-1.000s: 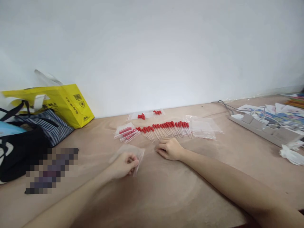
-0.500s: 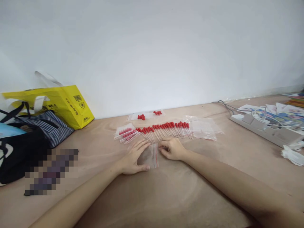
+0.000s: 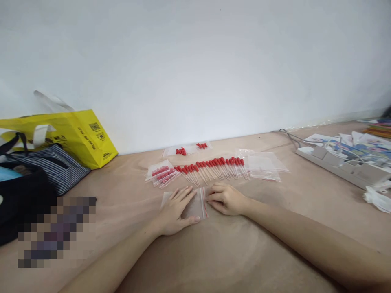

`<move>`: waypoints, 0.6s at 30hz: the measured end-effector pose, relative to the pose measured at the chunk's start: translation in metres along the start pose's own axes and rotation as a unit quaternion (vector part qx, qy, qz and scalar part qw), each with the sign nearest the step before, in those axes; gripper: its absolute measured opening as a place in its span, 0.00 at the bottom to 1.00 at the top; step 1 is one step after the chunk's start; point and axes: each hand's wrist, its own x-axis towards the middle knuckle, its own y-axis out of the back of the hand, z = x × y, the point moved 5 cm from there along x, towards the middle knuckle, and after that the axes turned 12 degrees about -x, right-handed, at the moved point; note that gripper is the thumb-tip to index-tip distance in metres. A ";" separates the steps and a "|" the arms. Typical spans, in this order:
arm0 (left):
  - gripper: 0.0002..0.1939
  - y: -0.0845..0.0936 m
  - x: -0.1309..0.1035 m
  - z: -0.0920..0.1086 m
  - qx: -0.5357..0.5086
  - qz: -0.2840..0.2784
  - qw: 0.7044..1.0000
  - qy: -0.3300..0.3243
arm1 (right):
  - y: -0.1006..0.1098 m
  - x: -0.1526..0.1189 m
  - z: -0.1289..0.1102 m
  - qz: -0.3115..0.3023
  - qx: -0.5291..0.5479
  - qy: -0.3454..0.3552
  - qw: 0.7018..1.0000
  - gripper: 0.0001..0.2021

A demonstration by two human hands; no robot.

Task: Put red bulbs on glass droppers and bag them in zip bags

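A clear zip bag (image 3: 198,208) with a red line along its right edge lies flat on the table in front of me. My left hand (image 3: 175,211) rests on it with fingers stretched and thumb apart, covering its middle. At the bag's opening edge, the curled fingers of my right hand (image 3: 227,199) pinch together; the fingertips are partly hidden. Just beyond both hands runs a row of red-tipped wooden sticks (image 3: 210,163). Left of that row, small zip bags (image 3: 161,173) holding red pieces overlap. More clear zip bags (image 3: 265,166) are stacked at its right end.
Red pieces (image 3: 181,151) lie on clear bags near the wall. A yellow bag (image 3: 97,142), a striped pouch (image 3: 69,167) and a blurred-out item (image 3: 58,232) are on the left. On the right sit a power strip (image 3: 336,167) with cables and a crumpled tissue (image 3: 377,199).
The view has shifted slightly. Both hands and the zip bag appear a little lower and further right, and the bag's left corner now shows behind my left hand.
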 end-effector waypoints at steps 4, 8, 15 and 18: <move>0.37 0.000 0.000 0.000 -0.005 0.005 1.000 0.001 | -0.002 0.002 0.002 -0.017 0.022 -0.011 1.000 0.07; 0.37 0.000 0.000 0.002 -0.007 0.005 1.000 0.005 | -0.002 0.002 0.001 -0.029 0.036 0.005 0.999 0.08; 0.38 0.000 0.001 0.002 0.005 -0.011 1.000 0.028 | 0.001 0.004 -0.007 -0.034 0.051 0.034 0.998 0.10; 0.38 0.000 0.000 0.002 0.002 -0.002 1.000 0.018 | 0.001 0.005 -0.011 -0.042 0.063 0.052 0.996 0.10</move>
